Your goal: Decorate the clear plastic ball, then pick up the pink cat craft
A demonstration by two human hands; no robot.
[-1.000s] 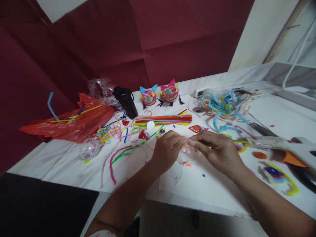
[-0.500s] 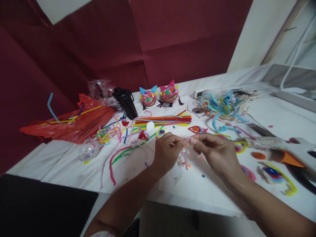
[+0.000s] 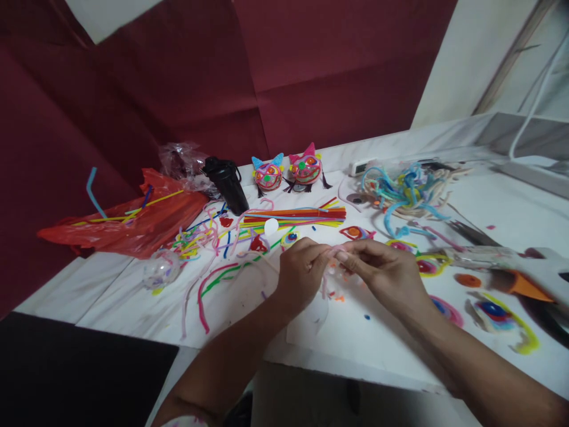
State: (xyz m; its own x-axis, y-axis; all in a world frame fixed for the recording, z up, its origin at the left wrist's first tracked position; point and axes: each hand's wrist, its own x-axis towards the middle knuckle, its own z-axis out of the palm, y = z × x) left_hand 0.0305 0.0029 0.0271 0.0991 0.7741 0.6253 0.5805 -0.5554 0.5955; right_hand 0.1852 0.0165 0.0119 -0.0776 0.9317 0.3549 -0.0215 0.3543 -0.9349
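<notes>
My left hand [image 3: 301, 270] and my right hand [image 3: 391, 274] meet over the front of the table, thumbs and fingertips pinched together. Between the fingertips is a short, pale pink pipe cleaner [image 3: 334, 251], mostly hidden by the fingers. Small pink and orange scraps [image 3: 336, 296] lie below the hands. Just beyond them sit a red-and-orange eye-shaped piece [image 3: 354, 232] and a smaller blue-centred one [image 3: 290, 239]. A bundle of coloured pipe cleaners [image 3: 293, 217] stretches across the table behind.
Two decorated cat-like heads [image 3: 267, 176] stand at the back beside a black bottle [image 3: 227, 188]. A red plastic bag [image 3: 133, 228] and a clear ball [image 3: 160, 270] are left. Tangled pipe cleaners [image 3: 406, 193], a clear tube [image 3: 482, 257] and more eye pieces [image 3: 493, 311] lie right.
My fingertips have drawn slightly closer together around the pink pipe cleaner, and my right hand has shifted a little left. The things on the table look unmoved.
</notes>
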